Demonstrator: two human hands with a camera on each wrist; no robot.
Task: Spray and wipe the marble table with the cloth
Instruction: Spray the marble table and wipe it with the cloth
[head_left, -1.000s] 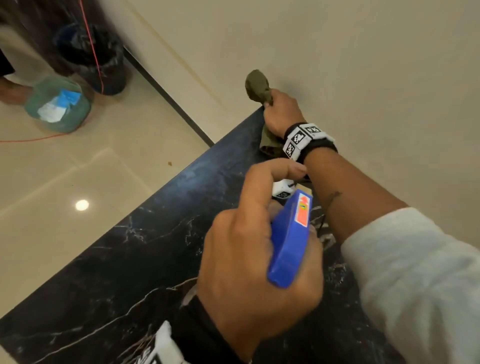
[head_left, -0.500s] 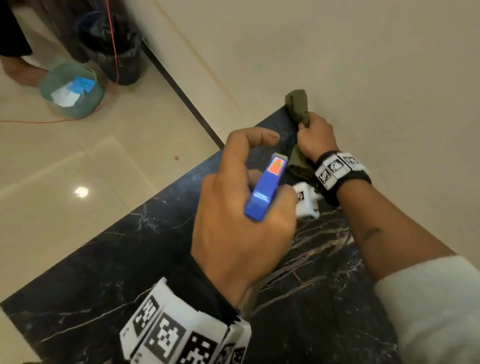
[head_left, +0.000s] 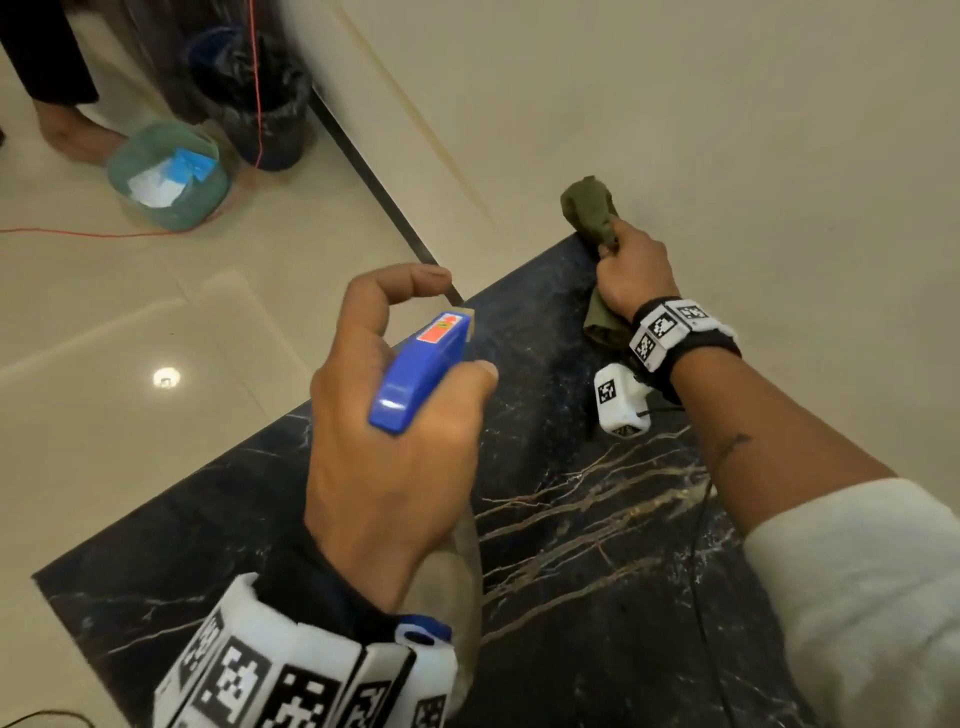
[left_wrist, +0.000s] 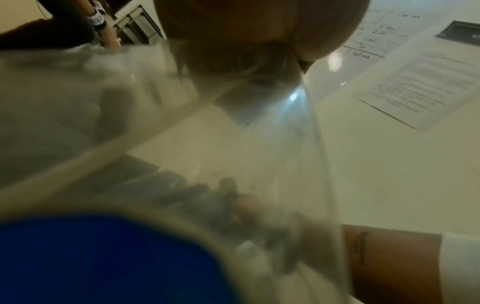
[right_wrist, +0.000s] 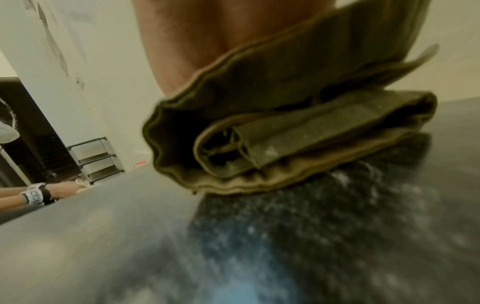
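Observation:
My left hand grips a spray bottle with a blue head above the black marble table, nozzle pointing toward the table's far corner; the forefinger arches over the front. The bottle's clear body fills the left wrist view. My right hand clutches a bunched olive-green cloth at the far corner by the wall. The cloth's folded lower end rests on the marble, which is speckled with fine droplets.
A cream wall borders the table on the right. On the tiled floor at far left stand a green bucket and a dark bin, beside a person's bare foot. A red cord hangs down there.
My left hand with the bottle has pulled back from over the right wrist toward the table's left edge. The right hand keeps the cloth at the far corner.

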